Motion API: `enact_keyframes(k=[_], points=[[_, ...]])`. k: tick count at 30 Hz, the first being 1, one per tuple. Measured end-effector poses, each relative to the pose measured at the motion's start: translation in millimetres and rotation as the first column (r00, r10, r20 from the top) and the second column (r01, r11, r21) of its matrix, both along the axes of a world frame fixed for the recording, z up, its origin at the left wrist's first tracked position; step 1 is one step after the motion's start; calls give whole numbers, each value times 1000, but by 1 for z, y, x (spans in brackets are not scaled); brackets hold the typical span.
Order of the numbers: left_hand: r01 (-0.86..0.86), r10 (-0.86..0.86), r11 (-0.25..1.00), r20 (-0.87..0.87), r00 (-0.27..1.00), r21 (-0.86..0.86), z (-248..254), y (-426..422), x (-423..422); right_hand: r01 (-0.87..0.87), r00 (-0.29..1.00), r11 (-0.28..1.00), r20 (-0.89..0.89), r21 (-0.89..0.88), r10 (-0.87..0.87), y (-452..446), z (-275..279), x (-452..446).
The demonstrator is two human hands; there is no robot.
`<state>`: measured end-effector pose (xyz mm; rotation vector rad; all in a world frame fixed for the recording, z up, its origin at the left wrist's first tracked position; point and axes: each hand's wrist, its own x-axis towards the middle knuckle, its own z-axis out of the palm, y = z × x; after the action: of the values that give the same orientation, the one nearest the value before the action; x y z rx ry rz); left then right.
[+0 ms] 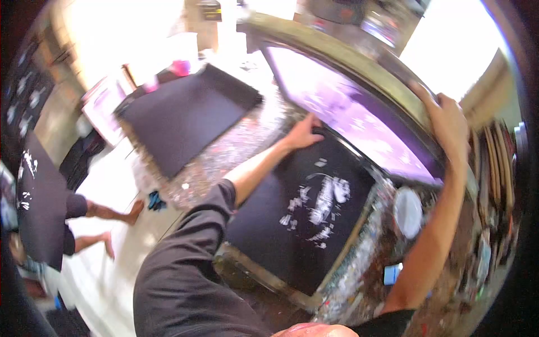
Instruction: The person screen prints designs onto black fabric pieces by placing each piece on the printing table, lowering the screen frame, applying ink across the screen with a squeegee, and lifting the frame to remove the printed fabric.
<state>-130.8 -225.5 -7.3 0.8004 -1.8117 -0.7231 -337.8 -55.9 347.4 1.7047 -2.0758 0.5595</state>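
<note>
A wooden-framed printing screen (pixel 359 109) with a pale violet mesh stands tilted up over the table. My right hand (pixel 449 126) is closed around the screen's upper right edge. Below it lies a black fabric piece (pixel 264 208) with a patchy white print (pixel 323 205) on its right half. At the fabric's far edge, near the foot of the screen, is my left hand (pixel 303 133), thumb and fingers closed on that edge; the fingertips are partly blurred. A second black fabric piece (pixel 191 115) lies flat to the left on the paint-spattered table (pixel 224 151).
A white tub (pixel 408 212) stands right of the printed fabric, with a small bright-screened device (pixel 393 274) nearer me. Several frames (pixel 494 163) lean at the far right. On the left, another person's bare legs (pixel 112 216) show beside a held black printed piece (pixel 42 202).
</note>
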Motion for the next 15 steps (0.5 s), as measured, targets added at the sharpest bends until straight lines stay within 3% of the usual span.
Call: enact_keyframes(k=[1, 2, 3, 4, 5, 6, 7, 8, 9, 10, 12, 14, 15], points=[[-20, 25, 999, -123, 992, 44, 19, 14, 17, 51, 998, 979, 30, 195, -58, -1, 14, -1], [7, 57, 950, -193, 980, 313, 32, 24, 41, 17, 998, 991, 56, 136, -25, -1, 10, -5], [-58, 158, 945, -292, 943, 323, 41, 40, 72, 25, 999, 997, 43, 66, -28, -5, 6, -13], [-106, 238, 937, -387, 891, 334, 46, 54, 107, 44, 993, 967, 92, 250, -69, -2, 21, -1], [-418, 410, 908, -294, 863, 39, 31, 53, 154, 43, 998, 991, 46, 130, -49, -6, 11, -2], [-413, 390, 907, -534, 750, 82, 53, 85, 193, 45, 999, 999, 2, 1, -45, -11, 4, -10], [-500, 466, 859, -582, 667, 114, 68, 115, 239, 37, 999, 999, 19, -11, -36, -15, 4, -14], [-761, 656, 648, -486, 577, -29, 58, 125, 297, 55, 998, 998, 7, -3, -55, -17, 3, -18], [-884, 778, 463, -452, 437, -57, 73, 157, 336, 68, 998, 998, -10, 12, -68, -22, 1, -21], [-942, 786, 298, -519, 335, -156, 52, 156, 395, 48, 999, 999, 3, 21, -48, -35, -2, -32], [-963, 758, 265, -605, 243, -54, 64, 192, 445, 47, 999, 999, 0, 6, -47, -57, -8, -59], [-994, 901, 111, -420, 105, -10, 28, 190, 522, 62, 998, 998, -3, 1, -62, -64, -13, -60], [-985, 984, -54, -175, -25, -163, 4, 188, 548, 24, 995, 993, -99, 113, -13, -63, -9, -61]])
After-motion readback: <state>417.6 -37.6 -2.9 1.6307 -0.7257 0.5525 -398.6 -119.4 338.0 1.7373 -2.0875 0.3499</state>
